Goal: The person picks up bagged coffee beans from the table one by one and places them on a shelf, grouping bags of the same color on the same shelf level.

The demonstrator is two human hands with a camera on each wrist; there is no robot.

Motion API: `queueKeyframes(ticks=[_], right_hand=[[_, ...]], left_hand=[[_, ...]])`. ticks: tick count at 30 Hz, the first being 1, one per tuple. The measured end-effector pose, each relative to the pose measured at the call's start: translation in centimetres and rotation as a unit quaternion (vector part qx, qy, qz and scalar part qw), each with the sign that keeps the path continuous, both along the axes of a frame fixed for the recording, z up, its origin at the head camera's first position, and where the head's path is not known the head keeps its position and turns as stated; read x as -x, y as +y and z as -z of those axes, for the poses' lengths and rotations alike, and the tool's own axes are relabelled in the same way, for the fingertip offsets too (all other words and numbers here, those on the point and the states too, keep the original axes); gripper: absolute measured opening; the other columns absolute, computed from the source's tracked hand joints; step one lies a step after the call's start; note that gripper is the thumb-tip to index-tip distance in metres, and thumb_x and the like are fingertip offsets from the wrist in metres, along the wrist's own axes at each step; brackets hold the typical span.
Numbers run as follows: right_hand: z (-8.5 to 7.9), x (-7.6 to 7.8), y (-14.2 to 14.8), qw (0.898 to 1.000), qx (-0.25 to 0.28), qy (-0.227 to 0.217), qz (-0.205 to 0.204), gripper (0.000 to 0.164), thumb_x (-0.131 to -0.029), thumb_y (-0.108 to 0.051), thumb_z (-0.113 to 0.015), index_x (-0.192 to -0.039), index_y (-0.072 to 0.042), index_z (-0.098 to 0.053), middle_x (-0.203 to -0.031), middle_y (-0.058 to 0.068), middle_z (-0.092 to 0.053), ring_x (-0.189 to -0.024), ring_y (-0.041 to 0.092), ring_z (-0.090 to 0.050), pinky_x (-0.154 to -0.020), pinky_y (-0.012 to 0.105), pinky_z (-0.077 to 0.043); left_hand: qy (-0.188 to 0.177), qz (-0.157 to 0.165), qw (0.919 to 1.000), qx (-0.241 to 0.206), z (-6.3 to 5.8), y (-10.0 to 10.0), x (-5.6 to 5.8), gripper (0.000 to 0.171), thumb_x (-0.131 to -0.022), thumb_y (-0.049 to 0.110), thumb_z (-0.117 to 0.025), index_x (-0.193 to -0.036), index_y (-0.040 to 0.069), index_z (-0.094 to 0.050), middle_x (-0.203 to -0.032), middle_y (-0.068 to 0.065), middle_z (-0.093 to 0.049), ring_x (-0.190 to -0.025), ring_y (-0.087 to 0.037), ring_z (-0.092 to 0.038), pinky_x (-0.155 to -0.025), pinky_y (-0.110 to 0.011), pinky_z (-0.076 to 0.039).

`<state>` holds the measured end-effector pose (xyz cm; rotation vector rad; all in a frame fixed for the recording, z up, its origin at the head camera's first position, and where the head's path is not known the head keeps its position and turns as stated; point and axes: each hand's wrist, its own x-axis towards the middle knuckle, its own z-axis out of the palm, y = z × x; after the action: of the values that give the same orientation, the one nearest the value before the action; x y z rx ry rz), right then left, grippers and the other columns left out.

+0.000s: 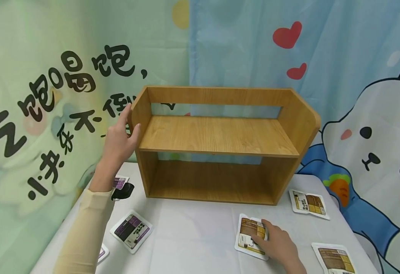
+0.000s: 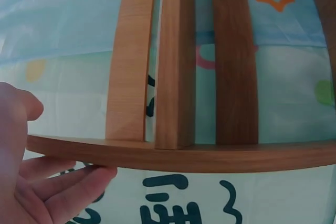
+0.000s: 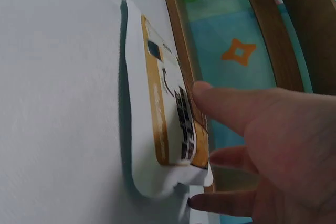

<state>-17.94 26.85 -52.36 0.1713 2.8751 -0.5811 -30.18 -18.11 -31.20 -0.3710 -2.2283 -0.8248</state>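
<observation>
A two-tier wooden shelf (image 1: 217, 135) stands on the white-covered table. My left hand (image 1: 119, 142) is at its left side panel (image 2: 210, 157), with the fingers extended along the outer face and the thumb apart on the other side of the edge. My right hand (image 1: 278, 243) reaches over a flat white packet (image 1: 244, 238) with a brown and yellow label, lying in front of the shelf. In the right wrist view the thumb (image 3: 207, 93) extends over the packet's label side, and the other fingertips are right at its edge.
Two similar brown-labelled packets, one farther back (image 1: 309, 204) and one nearer (image 1: 335, 258), lie to the right. On the left lies a purple-and-black-labelled packet (image 1: 132, 231), with others partly hidden by my left arm. Printed curtains (image 1: 234, 45) hang behind the table.
</observation>
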Motion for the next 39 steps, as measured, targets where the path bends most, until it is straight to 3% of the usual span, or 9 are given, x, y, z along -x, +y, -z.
queueKeyframes(ticks=[6,11,16,22,28,34,39], right_hand=[[-0.3,0.1,-0.8,1.000,-0.015,0.007,0.018,0.092,-0.078,-0.069,-0.065,-0.136,0.002,-0.050,-0.116,0.030,-0.055,-0.101,0.047,-0.054,-0.074,0.062,-0.047],[-1.0,0.4,-1.5,0.999,-0.007,0.032,0.027,0.087,-0.078,-0.060,-0.070,-0.137,0.000,-0.049,-0.112,0.026,-0.055,-0.094,0.041,-0.058,-0.070,0.057,-0.048],[-0.7,0.5,-1.9,0.998,0.032,0.043,0.031,0.081,-0.078,-0.047,-0.076,-0.137,0.000,-0.047,-0.109,0.026,-0.054,-0.087,0.037,-0.060,-0.072,0.055,-0.048],[0.4,0.5,-2.3,0.991,0.113,0.048,0.042,0.081,-0.075,-0.040,-0.081,-0.138,-0.002,-0.047,-0.121,0.032,-0.054,-0.104,0.048,-0.056,-0.083,0.059,-0.044],[1.1,0.2,-2.9,0.981,0.177,0.061,0.060,0.079,-0.075,-0.031,-0.083,-0.140,-0.005,-0.046,-0.131,0.031,-0.051,-0.115,0.048,-0.051,-0.091,0.061,-0.040],[-0.4,0.3,-4.1,0.974,0.208,0.079,0.047,0.077,-0.075,-0.024,-0.084,-0.140,-0.008,-0.047,-0.134,0.026,-0.051,-0.121,0.045,-0.048,-0.095,0.061,-0.037],[-2.9,0.4,-5.1,0.969,0.218,0.114,0.019,0.075,-0.074,-0.021,-0.084,-0.139,-0.011,-0.048,-0.132,0.023,-0.054,-0.116,0.038,-0.054,-0.093,0.056,-0.041]], left_hand=[[-0.016,-0.023,0.9996,0.005,-1.3,0.3,1.2,0.056,-0.098,0.024,-0.056,-0.149,0.012,-0.037,-0.115,-0.025,-0.064,-0.085,-0.036,-0.066,-0.071,-0.048,-0.054],[-0.011,-0.058,0.9982,0.014,-1.9,0.2,1.9,0.049,-0.098,0.025,-0.054,-0.145,0.014,-0.044,-0.096,-0.025,-0.068,-0.072,-0.034,-0.065,-0.060,-0.047,-0.051],[-0.006,-0.070,0.9972,0.024,-1.9,0.2,2.3,0.046,-0.099,0.024,-0.052,-0.143,0.013,-0.046,-0.080,-0.023,-0.066,-0.055,-0.032,-0.056,-0.051,-0.043,-0.044],[0.005,-0.097,0.9951,0.015,-1.5,0.8,3.1,0.040,-0.100,0.022,-0.050,-0.138,0.010,-0.052,-0.094,-0.025,-0.069,-0.058,-0.036,-0.062,-0.052,-0.046,-0.048],[0.035,-0.100,0.9943,0.010,-0.7,1.2,3.4,0.037,-0.098,0.018,-0.051,-0.135,0.010,-0.055,-0.082,-0.024,-0.069,-0.047,-0.031,-0.052,-0.044,-0.040,-0.040],[0.045,-0.103,0.9936,0.008,-0.7,1.3,3.4,0.036,-0.098,0.016,-0.050,-0.134,0.011,-0.055,-0.085,-0.024,-0.069,-0.047,-0.032,-0.054,-0.044,-0.039,-0.038],[0.037,-0.104,0.9938,0.008,-0.6,1.4,3.4,0.036,-0.099,0.017,-0.050,-0.134,0.011,-0.055,-0.088,-0.024,-0.070,-0.050,-0.032,-0.056,-0.045,-0.038,-0.039]])
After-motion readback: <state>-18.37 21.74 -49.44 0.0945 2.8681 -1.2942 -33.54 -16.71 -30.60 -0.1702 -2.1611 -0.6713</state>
